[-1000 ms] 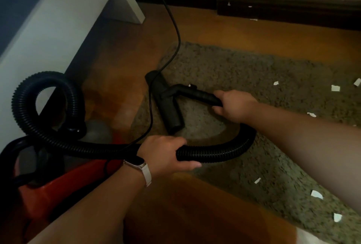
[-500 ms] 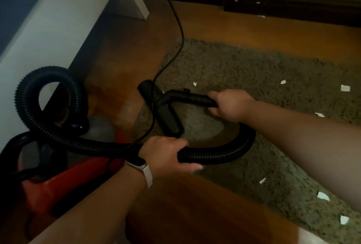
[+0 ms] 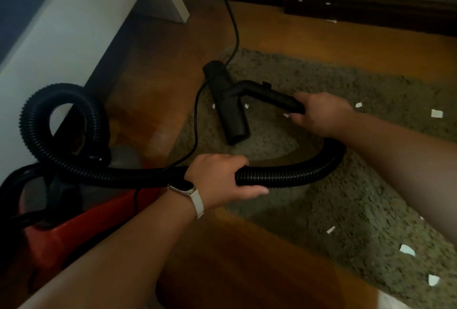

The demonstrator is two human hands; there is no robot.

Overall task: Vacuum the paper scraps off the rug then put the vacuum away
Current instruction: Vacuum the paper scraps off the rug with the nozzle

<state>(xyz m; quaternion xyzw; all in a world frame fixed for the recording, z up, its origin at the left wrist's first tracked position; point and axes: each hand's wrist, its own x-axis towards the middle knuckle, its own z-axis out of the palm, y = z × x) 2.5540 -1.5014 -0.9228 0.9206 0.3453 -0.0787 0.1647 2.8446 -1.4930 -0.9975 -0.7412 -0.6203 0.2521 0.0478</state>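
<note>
Black nozzle [image 3: 230, 110] advanced onto rug [image 3: 346, 197], reaching paper scraps [image 3: 246, 106]. Fingers wrapped: right hand [image 3: 321, 115] on handle [image 3: 269, 93], left hand [image 3: 220, 177] on hose [image 3: 296, 175]. Pickup starting.

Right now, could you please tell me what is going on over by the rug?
A person is handling a vacuum cleaner. Their right hand grips the black wand just behind the nozzle, which rests on the rug near its corner. Their left hand holds the ribbed hose. White paper scraps lie scattered on the rug. The red vacuum body sits on the floor to the left.
</note>
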